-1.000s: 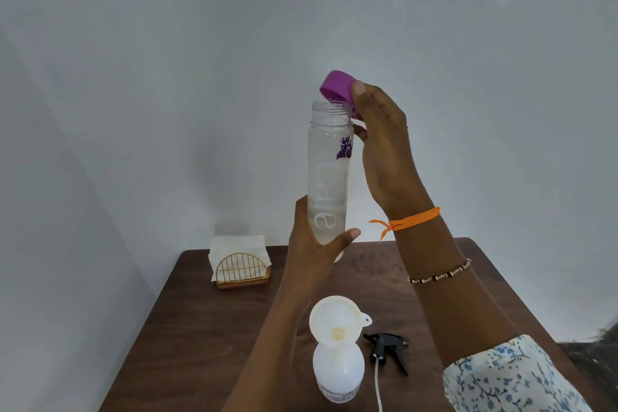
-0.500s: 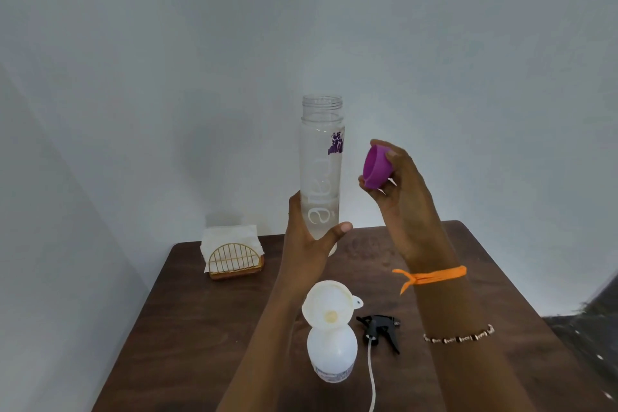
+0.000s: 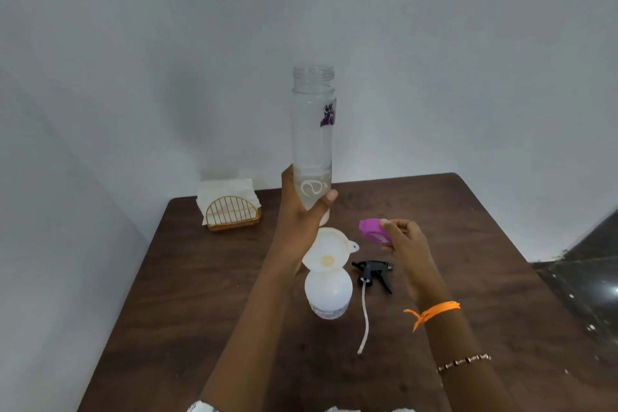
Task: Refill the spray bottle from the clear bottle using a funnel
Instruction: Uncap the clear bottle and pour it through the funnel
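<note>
Left hand (image 3: 302, 211) grips the uncapped clear bottle (image 3: 313, 140) upright above the funnel (image 3: 326, 252) seated in the spray bottle (image 3: 329, 293) on the worktop (image 3: 468, 244) (tilt slowly, mouth over funnel centre), right hand (image 3: 403, 239) pinching the purple cap (image 3: 373, 231).

Dim, flat, cool indoor light, no visible source. Soft shadow on the wall (image 3: 214, 117) left of the bottle (image 3: 313, 130); faint shadow under the trigger (image 3: 373, 273) on the table (image 3: 485, 244). Bright glints on dark floor (image 3: 602, 291) at right edge. Wide-angle bending: wall corner and table edges curve outward. Overall soft, low detail; bottle print and label text smeared.
</note>
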Motion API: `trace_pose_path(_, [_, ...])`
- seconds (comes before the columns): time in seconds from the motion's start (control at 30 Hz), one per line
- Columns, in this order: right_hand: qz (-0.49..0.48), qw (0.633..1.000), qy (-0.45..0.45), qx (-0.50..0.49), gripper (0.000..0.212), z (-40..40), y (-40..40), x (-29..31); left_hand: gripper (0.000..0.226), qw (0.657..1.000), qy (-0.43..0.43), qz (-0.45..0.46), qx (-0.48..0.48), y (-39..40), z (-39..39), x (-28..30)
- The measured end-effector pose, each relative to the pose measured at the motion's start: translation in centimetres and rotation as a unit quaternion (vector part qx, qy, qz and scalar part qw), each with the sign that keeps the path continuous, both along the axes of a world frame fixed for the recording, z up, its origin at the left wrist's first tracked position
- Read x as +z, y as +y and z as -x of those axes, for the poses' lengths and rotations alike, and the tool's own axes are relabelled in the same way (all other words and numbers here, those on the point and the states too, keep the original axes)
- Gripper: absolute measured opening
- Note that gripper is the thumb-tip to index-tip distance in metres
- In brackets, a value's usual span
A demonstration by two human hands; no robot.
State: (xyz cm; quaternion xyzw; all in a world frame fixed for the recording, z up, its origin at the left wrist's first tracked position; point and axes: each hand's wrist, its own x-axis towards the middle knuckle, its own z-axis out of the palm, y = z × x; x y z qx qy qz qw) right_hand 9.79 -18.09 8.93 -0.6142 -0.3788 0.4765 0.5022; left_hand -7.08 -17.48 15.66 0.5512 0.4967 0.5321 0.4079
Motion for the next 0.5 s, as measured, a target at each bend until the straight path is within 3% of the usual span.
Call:
trace_pose_path(0.07, [0.038,0.995,-0.093,0.0,0.011,-0.8,0.0,-1.5,0.06,1.0,-0.008,0.004,0.005,0.0,0.1,-0.3])
trace_pose_path(0.17, [0.122,0.967,-0.222,0.02,0.025,-1.9,0.0,-3.6,0.059,1.0,-0.01,0.008,0.005,0.1,0.2,-0.6])
trace_pose_path(0.5, [0.24,0.89,-0.364,0.134,0.034,-2.2,-1.2,-8.6,0.06,1.0,0.001,0.014,-0.011,-0.1,0.2,-1.5])
